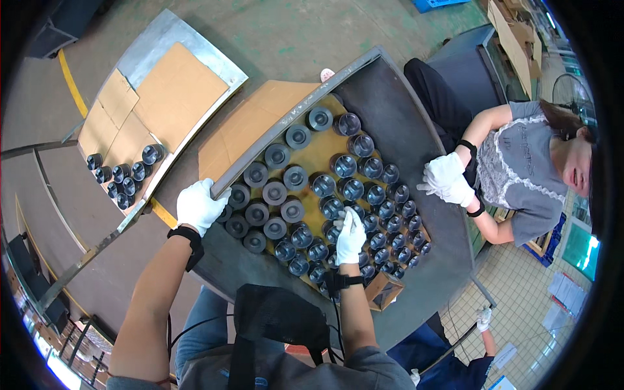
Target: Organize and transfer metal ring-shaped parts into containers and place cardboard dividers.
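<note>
My left hand, in a white glove, is closed round the raised metal rim of a dark tray-like table, at its left corner. My gloved right hand is over the middle of the table, its fingers drawn together among dark cylindrical pistons. Whatever those fingers hold, if anything, is hidden. Pistons on the left, such as one piston, show a matt face with a round recess. Toward the right they look glossy and hollow. They stand in close rows on a yellowish-brown sheet.
Across the table stands a co-worker with white-gloved hands together at its far right edge. A small cardboard box sits near my right forearm. At left, a cardboard-covered metal table bears several pistons. Another gloved hand grips a bar at lower right.
</note>
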`<state>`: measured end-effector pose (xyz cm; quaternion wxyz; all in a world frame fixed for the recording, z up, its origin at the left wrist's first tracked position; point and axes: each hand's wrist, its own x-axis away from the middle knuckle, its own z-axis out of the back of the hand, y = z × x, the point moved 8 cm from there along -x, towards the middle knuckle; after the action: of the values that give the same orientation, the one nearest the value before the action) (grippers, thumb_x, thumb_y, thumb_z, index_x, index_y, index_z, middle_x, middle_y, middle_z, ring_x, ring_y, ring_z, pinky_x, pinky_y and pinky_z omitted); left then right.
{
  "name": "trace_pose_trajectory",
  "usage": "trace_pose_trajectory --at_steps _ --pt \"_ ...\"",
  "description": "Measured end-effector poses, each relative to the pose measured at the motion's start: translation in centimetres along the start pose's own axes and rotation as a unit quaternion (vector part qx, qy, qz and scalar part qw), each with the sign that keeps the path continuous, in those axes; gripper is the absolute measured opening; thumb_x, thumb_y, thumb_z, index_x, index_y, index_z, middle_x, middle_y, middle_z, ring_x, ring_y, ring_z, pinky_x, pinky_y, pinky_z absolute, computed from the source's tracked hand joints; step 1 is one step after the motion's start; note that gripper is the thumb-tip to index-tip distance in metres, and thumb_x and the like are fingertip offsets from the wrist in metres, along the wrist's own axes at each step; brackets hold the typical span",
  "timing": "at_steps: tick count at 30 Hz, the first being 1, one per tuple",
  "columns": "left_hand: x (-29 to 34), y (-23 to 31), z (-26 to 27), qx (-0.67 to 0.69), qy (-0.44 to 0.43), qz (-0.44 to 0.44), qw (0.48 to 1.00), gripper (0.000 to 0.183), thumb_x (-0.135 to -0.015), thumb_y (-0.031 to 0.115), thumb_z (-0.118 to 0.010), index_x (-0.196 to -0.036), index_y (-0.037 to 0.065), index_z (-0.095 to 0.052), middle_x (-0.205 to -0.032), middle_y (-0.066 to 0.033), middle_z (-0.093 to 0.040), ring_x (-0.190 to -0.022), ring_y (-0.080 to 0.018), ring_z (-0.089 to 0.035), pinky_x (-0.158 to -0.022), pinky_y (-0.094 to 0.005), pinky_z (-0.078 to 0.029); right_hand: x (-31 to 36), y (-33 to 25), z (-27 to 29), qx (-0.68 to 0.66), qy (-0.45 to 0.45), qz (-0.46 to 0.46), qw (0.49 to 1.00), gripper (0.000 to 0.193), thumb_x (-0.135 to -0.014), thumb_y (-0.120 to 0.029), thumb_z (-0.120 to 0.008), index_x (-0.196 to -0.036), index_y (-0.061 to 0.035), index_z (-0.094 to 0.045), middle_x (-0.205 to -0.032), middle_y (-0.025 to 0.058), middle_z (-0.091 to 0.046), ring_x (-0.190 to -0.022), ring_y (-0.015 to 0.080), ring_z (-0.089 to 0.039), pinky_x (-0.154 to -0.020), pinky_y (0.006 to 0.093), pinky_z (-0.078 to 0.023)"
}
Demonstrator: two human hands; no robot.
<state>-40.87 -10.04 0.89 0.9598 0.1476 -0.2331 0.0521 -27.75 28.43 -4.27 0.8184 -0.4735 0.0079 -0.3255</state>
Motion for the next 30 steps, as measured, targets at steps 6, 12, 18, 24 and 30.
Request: trace_pose_trajectory --at_steps 6,12,18,24,30 --pt "-0.1 0.7 -0.6 -0.003 -0.016 0.013 1.000 0.043 -0.078 0.047 -0.072 -0.085 0.006 -0.065 -0.080 -0.0186 -0.066 -0.079 -0.0374 -0.065 -0.071 -0.0453 -0.051 8.3 2.5 1.3 0.069 -0.030 0.034 0.997 0.021 -0.098 -0.013 -0.055 -0.112 -0.0012 -0.066 -0.098 0.0136 -0.072 -0.073 0.0205 -0.071 -0.066 0.0331 -0.055" --pt "-0.5 -1.3 -1.0 0.042 0.069 -0.014 0.997 0.038 -0.079 0.041 -0.075 -0.087 0.004 -0.068 -0.077 -0.0167 -0.068 -0.074 -0.0328 -0.068 -0.069 -0.0394 -0.052 15.0 3.2 -1.3 0.304 -0.101 0.144 0.936 0.026 -0.093 -0.018 -0.058 -0.118 -0.0086 -0.063 -0.100 0.0134 -0.072 -0.073 0.0309 -0.069 -0.064 0.0411 -0.055" --pt "0.0 1.7 -0.5 0.057 0.022 0.005 0.998 0.043 -0.080 0.048 -0.073 -0.085 0.006 -0.067 -0.078 -0.0186 -0.068 -0.075 -0.0389 -0.065 -0.068 -0.0435 -0.051 16.2 3.9 0.4 0.362 -0.094 0.122 0.919 0.026 -0.092 -0.015 -0.058 -0.116 -0.0091 -0.062 -0.100 0.0130 -0.071 -0.062 0.0297 -0.065 -0.057 0.0401 -0.054" --pt "-0.7 -1.7 -1.2 0.050 0.062 -0.022 0.997 0.046 -0.082 0.049 -0.073 -0.099 0.007 -0.068 -0.087 -0.0157 -0.070 -0.079 -0.0325 -0.068 -0.073 -0.0420 -0.052 16.5 5.2 11.0 0.338 0.110 0.028 0.934 0.021 -0.092 -0.014 -0.058 -0.111 -0.0082 -0.064 -0.102 0.0145 -0.070 -0.083 0.0332 -0.068 -0.072 0.0421 -0.055" --pt "-0.7 0.0 -2.5 0.059 -0.007 0.009 0.998 0.045 -0.085 0.036 -0.074 -0.110 -0.002 -0.066 -0.095 -0.0146 -0.073 -0.086 -0.0257 -0.070 -0.080 -0.0360 -0.052 21.6 12.1 26.1 0.438 0.304 -0.168 0.829 0.022 -0.098 -0.022 -0.055 -0.114 -0.0106 -0.065 -0.100 0.0145 -0.070 -0.086 0.0362 -0.067 -0.076 0.0445 -0.053"
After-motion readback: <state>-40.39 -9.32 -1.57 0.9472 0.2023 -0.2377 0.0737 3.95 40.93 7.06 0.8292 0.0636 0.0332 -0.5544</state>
